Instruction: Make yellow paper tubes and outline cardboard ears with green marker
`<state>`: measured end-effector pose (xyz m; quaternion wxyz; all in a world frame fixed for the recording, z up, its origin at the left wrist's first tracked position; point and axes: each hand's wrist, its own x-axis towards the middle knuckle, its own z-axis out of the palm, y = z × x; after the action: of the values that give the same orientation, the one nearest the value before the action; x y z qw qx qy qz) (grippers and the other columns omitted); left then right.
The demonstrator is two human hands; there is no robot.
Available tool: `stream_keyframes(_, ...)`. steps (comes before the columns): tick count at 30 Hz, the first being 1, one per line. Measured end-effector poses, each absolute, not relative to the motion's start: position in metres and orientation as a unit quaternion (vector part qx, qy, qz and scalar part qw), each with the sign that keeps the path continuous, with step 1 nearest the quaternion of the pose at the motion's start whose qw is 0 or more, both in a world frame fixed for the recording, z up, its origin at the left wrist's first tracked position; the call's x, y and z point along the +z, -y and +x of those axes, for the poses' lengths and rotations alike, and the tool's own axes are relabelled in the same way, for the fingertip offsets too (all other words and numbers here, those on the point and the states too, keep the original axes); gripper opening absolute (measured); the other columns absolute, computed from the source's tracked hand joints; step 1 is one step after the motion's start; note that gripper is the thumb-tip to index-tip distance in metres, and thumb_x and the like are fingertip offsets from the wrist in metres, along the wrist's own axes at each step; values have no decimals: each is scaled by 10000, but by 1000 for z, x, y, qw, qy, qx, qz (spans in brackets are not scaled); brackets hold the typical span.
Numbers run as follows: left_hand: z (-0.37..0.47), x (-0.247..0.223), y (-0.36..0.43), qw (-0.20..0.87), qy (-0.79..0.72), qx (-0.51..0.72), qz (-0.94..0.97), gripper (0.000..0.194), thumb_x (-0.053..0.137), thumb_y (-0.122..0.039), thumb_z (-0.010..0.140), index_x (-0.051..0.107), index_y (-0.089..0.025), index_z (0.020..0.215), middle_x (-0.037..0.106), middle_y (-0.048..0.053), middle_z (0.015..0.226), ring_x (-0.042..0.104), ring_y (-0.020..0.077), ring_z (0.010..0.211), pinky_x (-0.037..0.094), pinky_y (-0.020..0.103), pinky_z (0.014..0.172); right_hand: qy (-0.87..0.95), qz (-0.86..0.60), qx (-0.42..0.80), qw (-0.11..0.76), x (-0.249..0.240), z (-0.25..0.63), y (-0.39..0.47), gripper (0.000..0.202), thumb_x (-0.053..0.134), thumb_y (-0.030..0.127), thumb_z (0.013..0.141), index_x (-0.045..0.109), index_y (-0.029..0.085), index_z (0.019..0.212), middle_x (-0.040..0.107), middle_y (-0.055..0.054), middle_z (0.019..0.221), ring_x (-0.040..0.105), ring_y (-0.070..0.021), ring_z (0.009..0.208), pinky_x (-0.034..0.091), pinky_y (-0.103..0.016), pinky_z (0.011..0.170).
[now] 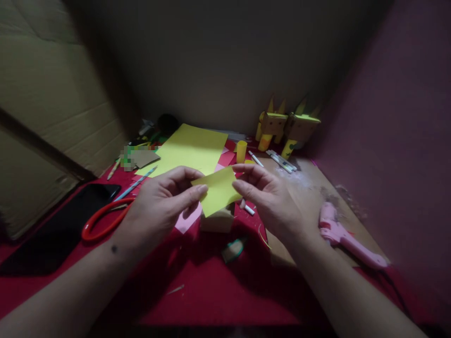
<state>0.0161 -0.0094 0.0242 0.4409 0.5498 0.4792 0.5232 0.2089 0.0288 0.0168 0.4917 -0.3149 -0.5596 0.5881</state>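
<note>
A small yellow paper piece [218,191] is stretched between both hands. My left hand [165,199] pinches its left edge between thumb and fingers. On the right edge, my right hand [269,195] pinches it the same way. Just below the paper stands a small cardboard box [216,222], its top partly covered from view. A pink paper piece [188,218] lies left of the box. Behind the hands lies a large yellow sheet [192,149]. A small green-edged piece [233,250] rests on the red cloth nearer to me.
Red-handled scissors [102,232] and a black phone-like slab [59,230] lie left. A pink glue gun [348,239] lies right on a cardboard sheet [308,188]. Markers [281,161], a yellow paper tube [241,151] and two cardboard figures [275,124] stand or lie behind.
</note>
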Motion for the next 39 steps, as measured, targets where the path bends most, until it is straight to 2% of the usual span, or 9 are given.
stream_keyframes(4, 19, 26, 7, 491, -469, 489, 548, 184, 743, -237, 779, 616, -188, 903, 583, -67, 596, 476, 65, 459, 376, 175, 425, 535, -308, 595, 515, 14, 205, -30, 324, 815, 256, 700, 631, 212, 964, 632, 35, 759, 590, -108, 684, 507, -247, 602)
stream_keyframes(7, 20, 27, 10, 438, -471, 466, 607, 322, 689, -233, 807, 581, -218, 1110, 591, -76, 608, 504, 87, 503, 407, 186, 465, 513, -333, 580, 539, 14, 201, -35, 263, 787, 231, 701, 602, 208, 887, 597, 67, 655, 538, -84, 545, 453, -230, 501)
stream_keyframes(9, 18, 26, 12, 384, -485, 442, 649, 326, 646, -266, 837, 592, -225, 1155, 623, -49, 678, 546, 108, 576, 438, 213, 526, 522, -356, 569, 527, 14, 199, -40, 224, 786, 238, 680, 599, 196, 795, 594, 64, 631, 508, -76, 506, 413, -229, 466)
stream_keyframes(13, 10, 25, 14, 313, -511, 366, 712, 231, 629, -382, 873, 675, -228, 1039, 598, -28, 711, 542, 129, 618, 417, 250, 548, 558, -382, 549, 492, 12, 194, -49, 131, 756, 230, 674, 653, 174, 733, 646, 24, 686, 552, -90, 592, 425, -241, 533)
stream_keyframes(19, 1, 23, 7, 307, -566, 350, 680, 300, 608, -472, 868, 683, -203, 975, 612, -6, 728, 529, 151, 643, 396, 284, 577, 569, -409, 529, 479, 3, 190, -54, 69, 727, 188, 680, 662, 173, 694, 649, 25, 673, 575, -104, 632, 450, -265, 617)
stream_keyframes(25, 3, 10, -6, 356, -575, 340, 653, 438, 612, -492, 818, 577, -155, 1094, 563, -35, 654, 529, 150, 569, 412, 282, 526, 598, -420, 499, 466, -3, 188, -50, 31, 696, 165, 711, 667, 176, 712, 657, 21, 688, 585, -119, 663, 459, -278, 644)
stream_keyframes(32, 7, 5, -5, 399, -554, 325, 654, 352, 594, -437, 856, 533, -187, 1096, 524, -74, 580, 502, 122, 460, 408, 260, 476, 642, -431, 440, 456, -13, 186, -51, 32, 702, 182, 744, 676, 199, 744, 651, 15, 772, 562, -132, 712, 453, -299, 687)
stream_keyframes(36, 7, 8, -2, 402, -553, 325, 653, 308, 585, -423, 874, 538, -195, 1076, 521, -77, 590, 500, 116, 454, 403, 257, 472, 655, -445, 411, 452, -9, 192, -49, 95, 708, 292, 800, 674, 204, 812, 634, -11, 867, 545, -144, 748, 469, -329, 743)
stream_keyframes(39, 8, 10, -1, 398, -559, 323, 652, 317, 581, -428, 875, 541, -195, 1085, 522, -79, 580, 510, 125, 458, 412, 265, 479, 675, -456, 392, 427, 4, 203, -41, 235, 713, 402, 820, 689, 196, 930, 637, -53, 965, 570, -182, 838, 477, -360, 777)
